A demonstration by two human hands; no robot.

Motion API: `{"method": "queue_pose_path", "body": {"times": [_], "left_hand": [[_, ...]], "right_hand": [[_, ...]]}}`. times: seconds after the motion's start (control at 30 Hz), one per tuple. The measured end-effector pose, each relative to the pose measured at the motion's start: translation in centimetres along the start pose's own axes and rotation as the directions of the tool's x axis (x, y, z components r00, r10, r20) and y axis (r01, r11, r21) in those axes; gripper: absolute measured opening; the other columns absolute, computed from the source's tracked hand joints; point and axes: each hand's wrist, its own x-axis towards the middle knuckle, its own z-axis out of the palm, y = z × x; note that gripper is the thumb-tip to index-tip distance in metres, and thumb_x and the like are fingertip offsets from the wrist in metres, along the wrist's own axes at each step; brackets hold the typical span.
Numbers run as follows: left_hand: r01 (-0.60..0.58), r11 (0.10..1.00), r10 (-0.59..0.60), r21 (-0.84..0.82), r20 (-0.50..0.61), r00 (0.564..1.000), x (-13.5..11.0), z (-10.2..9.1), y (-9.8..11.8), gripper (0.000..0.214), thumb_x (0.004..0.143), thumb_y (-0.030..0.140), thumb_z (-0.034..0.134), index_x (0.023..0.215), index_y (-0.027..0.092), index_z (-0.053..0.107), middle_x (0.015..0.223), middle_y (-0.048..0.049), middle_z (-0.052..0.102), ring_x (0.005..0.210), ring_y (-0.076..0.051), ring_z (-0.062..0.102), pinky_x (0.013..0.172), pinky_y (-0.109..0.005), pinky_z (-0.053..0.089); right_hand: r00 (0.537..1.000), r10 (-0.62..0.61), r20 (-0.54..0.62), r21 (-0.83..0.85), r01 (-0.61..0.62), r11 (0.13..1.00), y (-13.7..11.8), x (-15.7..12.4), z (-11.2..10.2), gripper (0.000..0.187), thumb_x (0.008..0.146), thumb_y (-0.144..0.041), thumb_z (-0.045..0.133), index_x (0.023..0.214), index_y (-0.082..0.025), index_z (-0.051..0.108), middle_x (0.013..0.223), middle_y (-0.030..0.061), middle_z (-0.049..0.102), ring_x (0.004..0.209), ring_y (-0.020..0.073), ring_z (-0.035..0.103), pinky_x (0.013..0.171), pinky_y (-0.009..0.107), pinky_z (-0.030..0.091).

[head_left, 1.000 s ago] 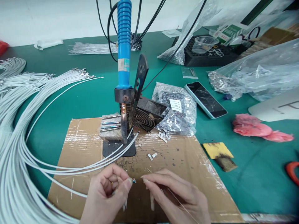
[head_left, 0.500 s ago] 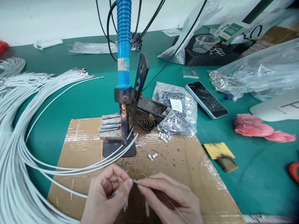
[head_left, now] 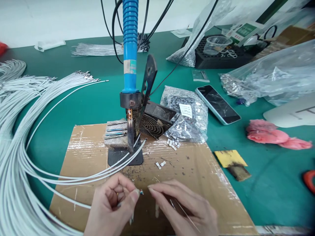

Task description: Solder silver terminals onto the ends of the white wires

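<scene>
My left hand (head_left: 114, 205) is closed, thumb and forefinger pinching the end of a white cable. Small coloured wires (head_left: 141, 192) stick out past the fingertips. Just to the right, my right hand (head_left: 183, 206) has its thumb and forefinger pressed together, a short gap away from those wires. A thin silvery wire (head_left: 188, 216) runs through the right hand, its free tip rising above the forefinger. Both hands are over the cardboard sheet (head_left: 197, 177). Beyond them, a blue-handled soldering iron (head_left: 130, 77) stands tip down in its holder.
White cables (head_left: 14, 157) fan in from the left, a few ending at the stand base (head_left: 115, 159). Small white connectors (head_left: 161, 164) lie on the cardboard. Behind are a bag of parts (head_left: 185, 114) and a phone (head_left: 219, 105). A yellow sponge (head_left: 230, 158) sits right.
My right hand has drawn back slightly to the right, its fingertips leaving the coloured wires. My left hand has hardly moved and still pinches the cable end.
</scene>
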Motion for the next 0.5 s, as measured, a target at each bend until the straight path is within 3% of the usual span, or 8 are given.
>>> {"method": "queue_pose_path", "body": {"times": [0.07, 0.13, 0.3, 0.5], "left_hand": [[0.001, 1.000, -0.001, 0.004, 0.021, 1.000, 0.0, -0.1, -0.1, 0.043, 0.058, 0.045, 0.097, 0.061, 0.014, 0.066, 0.046, 0.0054, 0.053, 0.042, -0.005, 0.040, 0.045, -0.015, 0.027], [-0.004, 1.000, 0.004, 0.008, 0.029, 1.000, -0.1, -0.1, -0.2, 0.044, 0.058, 0.048, 0.096, 0.061, 0.015, 0.067, 0.046, 0.0053, 0.053, 0.042, -0.004, 0.039, 0.045, -0.015, 0.027], [-0.013, 1.000, 0.013, 0.007, 0.022, 1.000, -0.3, -0.1, -0.2, 0.055, 0.058, 0.063, 0.091, 0.061, 0.014, 0.066, 0.048, 0.0041, 0.054, 0.043, -0.004, 0.039, 0.045, -0.015, 0.027], [0.000, 1.000, 0.000, -0.011, 0.030, 1.000, -0.3, -0.1, -0.4, 0.052, 0.057, 0.059, 0.093, 0.060, 0.014, 0.066, 0.047, 0.0029, 0.056, 0.043, -0.006, 0.045, 0.044, -0.015, 0.031]], "right_hand": [[0.987, 0.109, 0.121, 0.108, -0.122, 0.987, 0.2, 0.4, 0.0, 0.012, 0.084, -0.019, 0.078, 0.081, -0.028, 0.087, 0.064, 0.0005, 0.070, 0.049, 0.0126, 0.065, 0.047, 0.018, 0.053], [0.970, 0.144, 0.198, 0.168, -0.178, 0.970, 0.3, 0.6, 0.1, 0.013, 0.085, -0.020, 0.078, 0.085, -0.029, 0.088, 0.064, 0.0002, 0.069, 0.048, 0.0110, 0.064, 0.047, 0.017, 0.052], [0.955, 0.028, 0.295, 0.159, -0.078, 0.984, 0.5, 1.0, -0.5, 0.022, 0.084, -0.014, 0.079, 0.094, -0.031, 0.087, 0.071, 0.0006, 0.074, 0.054, 0.0105, 0.068, 0.050, 0.015, 0.053], [0.951, -0.017, 0.309, 0.132, -0.025, 0.991, 0.6, 1.2, -1.2, 0.025, 0.085, -0.012, 0.077, 0.098, -0.030, 0.087, 0.075, 0.0018, 0.076, 0.057, 0.0119, 0.069, 0.051, 0.016, 0.052]]}}
